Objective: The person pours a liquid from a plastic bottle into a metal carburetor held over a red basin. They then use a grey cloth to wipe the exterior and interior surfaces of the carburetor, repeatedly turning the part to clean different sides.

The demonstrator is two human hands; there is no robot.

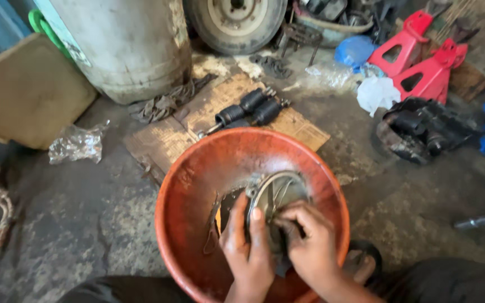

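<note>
Two greasy hands worked inside the red plastic basin (pixel 197 168): the left hand (pixel 248 247) clasped the round metal part's (pixel 279 193) rim (fingers curled, thumb up), the right hand (pixel 310 241) beside it pinched closed against that part's face.

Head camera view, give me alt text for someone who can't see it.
Two hands, left and right, hold a round metal part inside an orange basin on a grimy floor. Behind lie black cylinders on cardboard and red jack stands.
</note>
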